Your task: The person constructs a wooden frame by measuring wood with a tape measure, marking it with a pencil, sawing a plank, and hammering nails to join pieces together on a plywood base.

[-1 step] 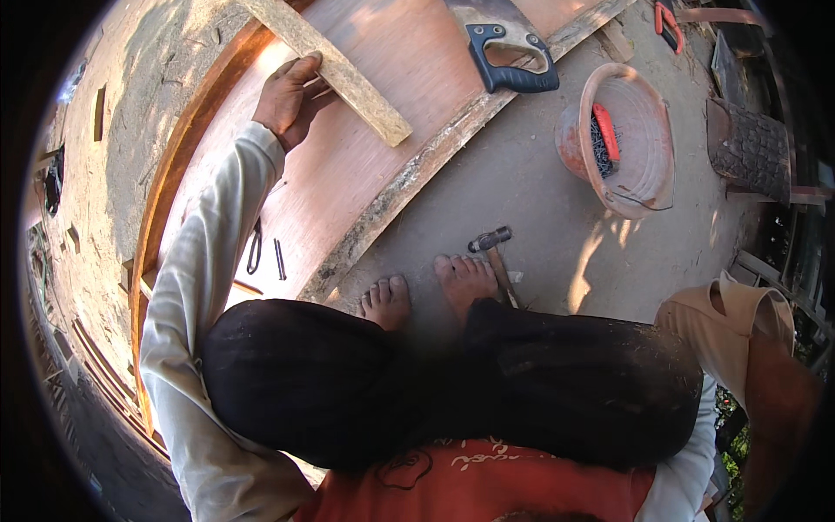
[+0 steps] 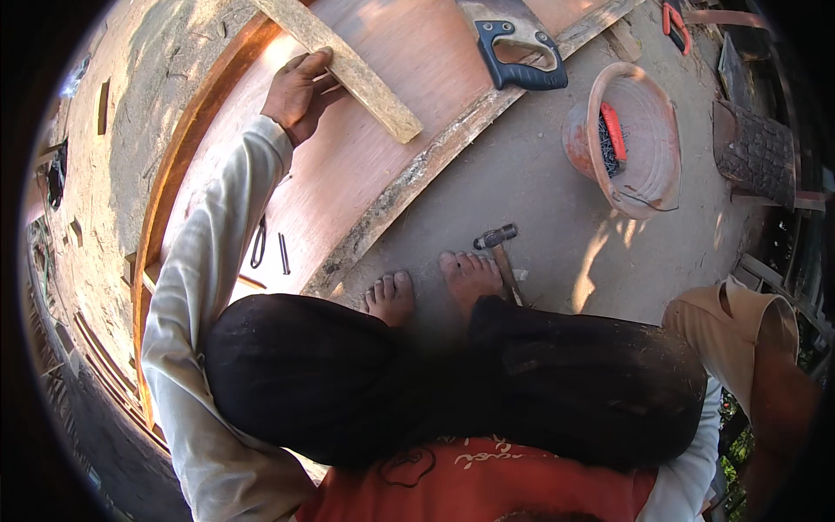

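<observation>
My left hand [image 2: 296,96] reaches up from the lower left and is closed on the edge of a wooden strip [image 2: 374,91], thumb at its side and fingers bent beside it. The strip lies slantwise over a pale plywood panel [image 2: 365,165] framed by wooden battens. A handsaw [image 2: 522,61] with a dark blue and grey handle rests across the panel's right batten [image 2: 435,165]. Two dark, thin rods [image 2: 283,254] and a black loop [image 2: 259,244] lie on the panel near my left forearm. Of my right arm only a white sleeve [image 2: 687,452] shows; the hand is out of sight.
Beside my bare feet lies a hammer [image 2: 497,236]. To the right a tipped, worn bucket [image 2: 657,165] holds nails [image 2: 606,143] and a red-handled tool [image 2: 614,130]. Another red-handled tool [image 2: 676,26] lies farther back. A tan cloth-like thing [image 2: 722,326] is at the right.
The whole scene has shifted slightly right in the picture. My left hand keeps its hold on the wooden strip.
</observation>
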### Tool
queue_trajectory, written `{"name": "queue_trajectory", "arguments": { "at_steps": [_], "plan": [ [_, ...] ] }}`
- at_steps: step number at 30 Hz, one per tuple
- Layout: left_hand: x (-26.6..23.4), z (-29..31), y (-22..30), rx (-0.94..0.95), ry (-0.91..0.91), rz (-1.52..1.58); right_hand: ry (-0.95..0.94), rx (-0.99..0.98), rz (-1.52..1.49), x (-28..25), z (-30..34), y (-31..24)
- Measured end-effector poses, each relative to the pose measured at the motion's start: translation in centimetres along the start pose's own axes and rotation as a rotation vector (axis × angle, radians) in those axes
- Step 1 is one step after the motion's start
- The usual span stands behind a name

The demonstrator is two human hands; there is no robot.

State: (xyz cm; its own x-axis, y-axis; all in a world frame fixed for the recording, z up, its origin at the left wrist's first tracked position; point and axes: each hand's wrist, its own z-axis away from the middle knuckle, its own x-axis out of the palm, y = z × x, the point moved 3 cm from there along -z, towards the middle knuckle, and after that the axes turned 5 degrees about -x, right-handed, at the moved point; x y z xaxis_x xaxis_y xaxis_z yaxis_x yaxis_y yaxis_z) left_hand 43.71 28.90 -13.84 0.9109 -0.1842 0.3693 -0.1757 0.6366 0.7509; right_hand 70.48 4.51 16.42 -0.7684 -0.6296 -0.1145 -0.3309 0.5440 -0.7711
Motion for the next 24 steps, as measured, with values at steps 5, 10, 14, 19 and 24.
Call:
{"name": "queue_trajectory", "arguments": {
  "at_steps": [5,10,14,19,24],
  "plan": [
    [2.4,0.5,-0.5,0.005,-0.002,-0.032,0.035,0.140,0.065,-0.7,1.7,2.5],
    [2.8,1.8,0.6,-0.123,-0.005,-0.163,0.344,0.456,0.516,-3.7,3.6,10.4],
    [0.8,4.9,1.9,-0.113,0.052,-0.371,0.016,0.433,1.165,1.0,2.3,21.2],
    [-5.2,12.4,7.0,0.053,0.073,-0.594,0.057,0.447,1.004,3.0,2.9,26.0],
    [-17.8,23.4,6.5,-0.247,0.619,-0.806,0.060,0.475,1.117,3.1,2.7,24.9]
  ]
}}
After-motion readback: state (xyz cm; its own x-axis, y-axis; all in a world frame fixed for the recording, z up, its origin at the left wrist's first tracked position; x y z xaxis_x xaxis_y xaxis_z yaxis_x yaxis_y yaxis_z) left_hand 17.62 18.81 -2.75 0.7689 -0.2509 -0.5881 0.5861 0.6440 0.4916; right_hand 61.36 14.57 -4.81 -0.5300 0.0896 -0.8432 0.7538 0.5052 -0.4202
